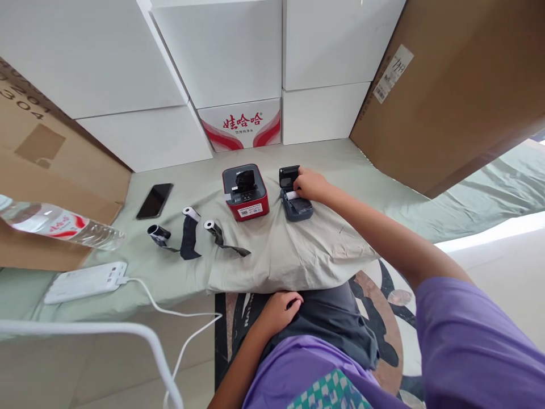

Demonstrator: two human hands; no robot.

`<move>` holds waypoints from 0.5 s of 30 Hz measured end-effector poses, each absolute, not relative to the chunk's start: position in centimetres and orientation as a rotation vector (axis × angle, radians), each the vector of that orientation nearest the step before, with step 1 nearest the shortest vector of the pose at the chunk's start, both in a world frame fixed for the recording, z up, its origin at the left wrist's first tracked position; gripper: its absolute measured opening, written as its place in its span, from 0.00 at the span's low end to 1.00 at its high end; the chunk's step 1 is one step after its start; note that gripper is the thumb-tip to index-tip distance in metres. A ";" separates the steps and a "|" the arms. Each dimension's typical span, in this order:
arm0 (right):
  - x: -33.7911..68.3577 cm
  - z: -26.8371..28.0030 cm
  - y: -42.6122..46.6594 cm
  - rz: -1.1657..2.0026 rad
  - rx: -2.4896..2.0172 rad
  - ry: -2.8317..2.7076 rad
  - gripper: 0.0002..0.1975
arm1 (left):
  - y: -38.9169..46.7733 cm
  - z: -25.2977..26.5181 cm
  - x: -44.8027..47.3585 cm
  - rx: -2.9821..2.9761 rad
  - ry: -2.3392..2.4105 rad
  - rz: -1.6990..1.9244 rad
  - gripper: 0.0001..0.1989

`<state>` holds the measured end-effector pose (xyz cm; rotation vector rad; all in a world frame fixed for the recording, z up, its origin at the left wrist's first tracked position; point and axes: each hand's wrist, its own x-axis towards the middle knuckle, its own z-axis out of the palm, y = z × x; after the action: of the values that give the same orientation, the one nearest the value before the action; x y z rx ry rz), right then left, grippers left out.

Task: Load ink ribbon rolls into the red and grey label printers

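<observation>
A small dark portable printer (298, 211) lies with its lid (289, 176) raised and a white paper roll (293, 195) partly visible inside. At the lid's right edge, my right hand (313, 184) is closed, its fingertips just above the roll and partly hidden. My left hand (281, 311) rests on my lap with its fingers curled and nothing visible in them. Left of the portable printer stands a red and black printer (247, 196), a black crumpled piece (245, 180) on its top. Farther left are a roll with a dark strip (214, 230), another roll (190, 227) and a dark-ended roll (159, 234).
A phone (155, 201) lies at the left, with a white power bank (85, 282) and its cable (170, 311) nearer me. A water bottle (63, 223) leans in from the left edge. White boxes (230, 51) line the back; large cardboard boxes (460, 96) flank them.
</observation>
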<state>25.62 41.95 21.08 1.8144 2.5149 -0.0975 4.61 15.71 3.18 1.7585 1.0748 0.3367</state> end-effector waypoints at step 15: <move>29.0 24.6 42.7 -0.743 1.849 2.781 0.14 | 16.0 2.5 4.8 1.791 1.011 0.343 0.14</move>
<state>29.00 42.68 24.63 1.8488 2.7810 -0.7426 4.82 16.00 2.52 1.7908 1.0113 0.3430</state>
